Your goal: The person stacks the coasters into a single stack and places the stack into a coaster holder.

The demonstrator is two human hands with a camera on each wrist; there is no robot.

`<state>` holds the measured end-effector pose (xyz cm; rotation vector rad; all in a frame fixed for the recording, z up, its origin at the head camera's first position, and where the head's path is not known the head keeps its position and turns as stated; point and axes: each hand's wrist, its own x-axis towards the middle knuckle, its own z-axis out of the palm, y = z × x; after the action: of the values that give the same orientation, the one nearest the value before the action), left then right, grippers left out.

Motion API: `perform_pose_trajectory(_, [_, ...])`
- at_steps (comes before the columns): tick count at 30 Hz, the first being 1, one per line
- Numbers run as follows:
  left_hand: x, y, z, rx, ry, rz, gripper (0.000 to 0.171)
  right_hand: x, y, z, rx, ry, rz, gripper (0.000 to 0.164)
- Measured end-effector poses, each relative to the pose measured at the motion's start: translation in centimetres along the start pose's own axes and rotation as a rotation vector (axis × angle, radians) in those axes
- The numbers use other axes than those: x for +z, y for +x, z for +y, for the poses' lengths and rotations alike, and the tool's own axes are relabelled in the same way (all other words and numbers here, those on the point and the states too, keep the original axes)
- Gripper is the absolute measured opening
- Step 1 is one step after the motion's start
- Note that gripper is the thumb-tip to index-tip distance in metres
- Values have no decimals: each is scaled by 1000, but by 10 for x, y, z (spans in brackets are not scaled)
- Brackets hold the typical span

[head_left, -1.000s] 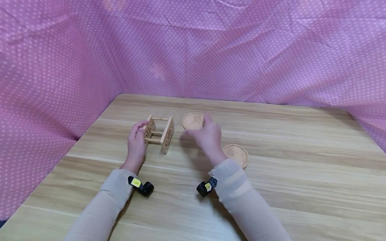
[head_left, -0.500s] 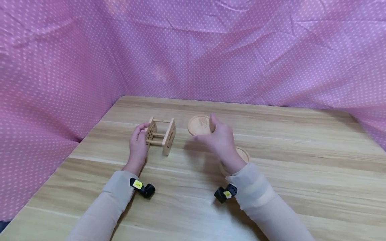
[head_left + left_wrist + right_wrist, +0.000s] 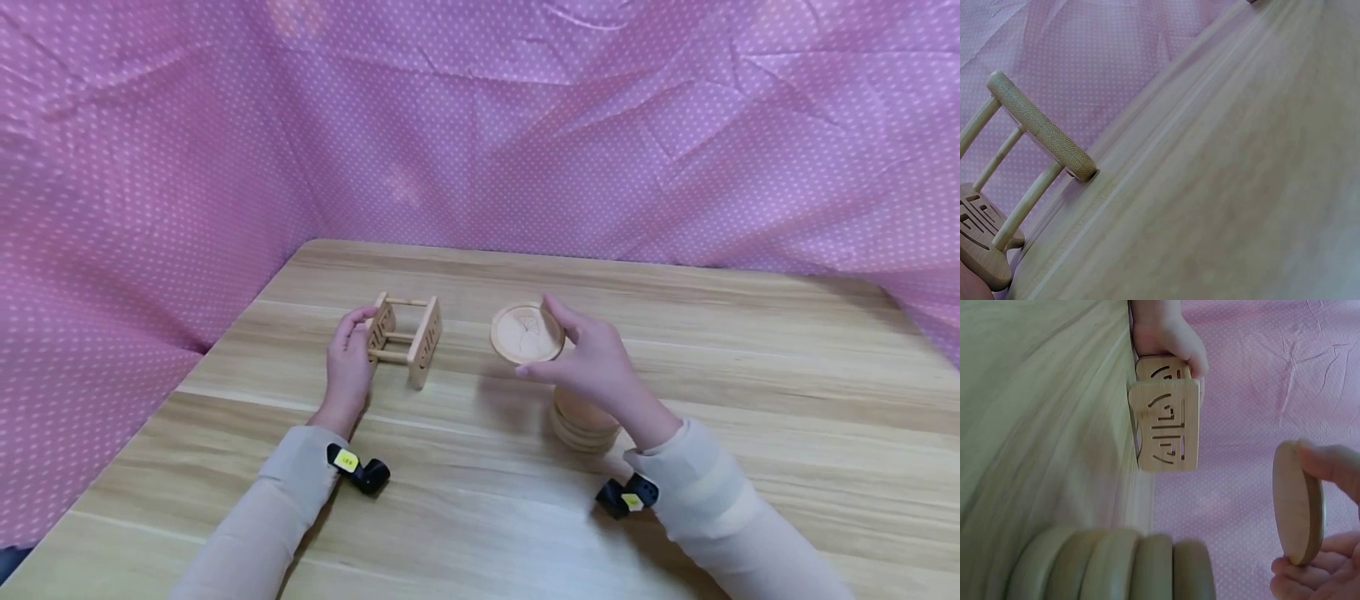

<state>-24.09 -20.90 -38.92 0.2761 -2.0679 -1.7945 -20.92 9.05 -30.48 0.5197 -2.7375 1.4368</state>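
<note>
Coaster (image 3: 523, 335) above table (image 3: 465, 517), pink cloth (image 3: 480, 133) beyond

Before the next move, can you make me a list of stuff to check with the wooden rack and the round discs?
1. Right hand has the round wooden disc: ok, it's pinched at the edge.
2. Disc apart from the pile of discs: ok, the right wrist view shows a gap between them.
3. Left hand on the wooden rack: ok, it grips the left panel.
4. Disc over the rack: not ok, it's off to the rack's right.
5. All the rack's feet flat on the table: cannot tell, some are hidden.
</note>
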Motion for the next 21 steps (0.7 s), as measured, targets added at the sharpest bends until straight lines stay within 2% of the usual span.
perform_pose_trajectory(10, [-2,1,0,55,19,-25,34,-28,-15,29,-110,-27,-117,92])
perform_pose_trajectory(17, [0,0,1,35,21,-37,33,-46,-24,45,-141,19,-213,92])
perform_pose_trajectory(21, [0,1,2,25,32,-35,34,-52,-27,54,-161,12,-232,89])
